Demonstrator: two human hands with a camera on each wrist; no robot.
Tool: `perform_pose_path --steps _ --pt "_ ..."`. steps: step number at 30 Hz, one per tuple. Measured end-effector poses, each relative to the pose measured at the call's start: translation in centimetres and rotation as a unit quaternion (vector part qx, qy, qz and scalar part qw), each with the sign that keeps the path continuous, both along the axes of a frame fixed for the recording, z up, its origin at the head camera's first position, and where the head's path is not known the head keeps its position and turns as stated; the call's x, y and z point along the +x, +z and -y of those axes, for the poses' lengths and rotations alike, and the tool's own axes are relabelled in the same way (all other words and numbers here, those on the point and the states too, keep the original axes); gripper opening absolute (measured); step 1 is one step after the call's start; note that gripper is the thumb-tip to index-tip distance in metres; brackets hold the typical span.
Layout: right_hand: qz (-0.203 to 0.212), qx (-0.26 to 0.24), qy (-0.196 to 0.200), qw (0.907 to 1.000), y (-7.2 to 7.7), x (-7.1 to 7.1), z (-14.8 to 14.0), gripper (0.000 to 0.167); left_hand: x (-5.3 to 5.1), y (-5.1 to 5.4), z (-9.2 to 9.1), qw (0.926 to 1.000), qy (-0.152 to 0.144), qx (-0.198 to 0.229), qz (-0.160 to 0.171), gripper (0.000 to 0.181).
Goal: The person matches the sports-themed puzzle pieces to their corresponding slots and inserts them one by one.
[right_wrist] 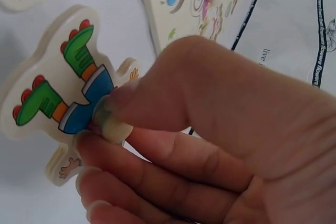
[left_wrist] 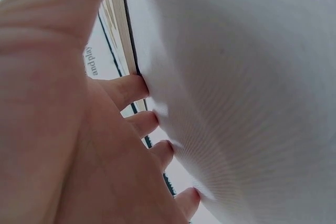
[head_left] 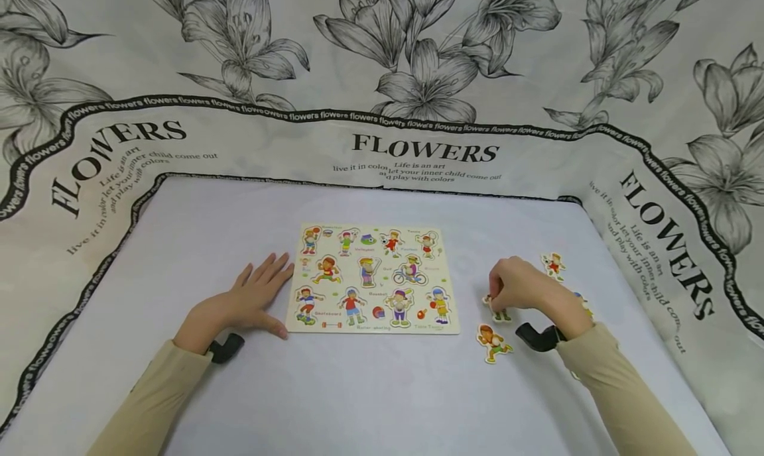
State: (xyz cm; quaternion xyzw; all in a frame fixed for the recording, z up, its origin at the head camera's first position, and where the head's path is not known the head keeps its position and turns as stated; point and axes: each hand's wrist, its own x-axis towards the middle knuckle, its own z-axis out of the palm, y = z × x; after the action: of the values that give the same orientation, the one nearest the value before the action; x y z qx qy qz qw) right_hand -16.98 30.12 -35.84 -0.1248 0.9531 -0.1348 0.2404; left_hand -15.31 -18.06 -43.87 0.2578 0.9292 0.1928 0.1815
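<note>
Right hand [head_left: 520, 285]: thumb and fingers pinch the knob [right_wrist: 116, 130] of the roller-skater piece [right_wrist: 80, 118], right of the puzzle board [head_left: 379, 293]. Left hand [head_left: 253, 301]: fingers spread, resting on the white cloth [head_left: 370, 390] at the board's left edge. Runner piece [head_left: 493, 343]: just right of the board's lower right corner. Football piece [head_left: 554, 266]: well right of the board, level with its middle row.

We have a lane between the puzzle board [head_left: 328, 297] and the skater piece [head_left: 500, 316] gripped in the right hand [head_left: 518, 285], and another along the board's near edge. The left hand [head_left: 247, 303] bars its left edge. Nearer us than the right hand, the runner piece [head_left: 493, 343] obstructs; beyond that hand, the footballer piece [head_left: 554, 266] does.
</note>
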Motion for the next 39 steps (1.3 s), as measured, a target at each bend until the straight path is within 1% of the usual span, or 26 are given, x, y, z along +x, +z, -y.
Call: perform_pose_path --steps 7,16,25,32,39 --pt "-0.009 -0.003 0.007 0.9999 0.5 -0.6 1.8 0.014 0.0 0.1 0.0 1.0000 0.000 0.001 0.001 0.129" --pt "-0.027 -0.006 0.033 0.9991 0.8 -1.4 3.8 0.015 0.0 0.1 0.0 1.0000 0.003 0.000 0.009 0.129" --pt "-0.040 -0.013 0.050 0.9979 1.1 -2.1 6.1 0.017 0.1 0.4 -0.2 0.9999 0.005 -0.001 0.012 0.129" --pt "-0.050 -0.031 0.072 0.9957 1.4 -2.4 7.7 0.017 0.0 0.1 -0.3 0.9998 0.009 -0.015 0.008 0.131" --pt "-0.056 -0.033 0.089 0.9939 1.8 -2.9 9.5 0.018 0.0 0.2 -0.3 0.9999 0.007 -0.012 0.006 0.131"
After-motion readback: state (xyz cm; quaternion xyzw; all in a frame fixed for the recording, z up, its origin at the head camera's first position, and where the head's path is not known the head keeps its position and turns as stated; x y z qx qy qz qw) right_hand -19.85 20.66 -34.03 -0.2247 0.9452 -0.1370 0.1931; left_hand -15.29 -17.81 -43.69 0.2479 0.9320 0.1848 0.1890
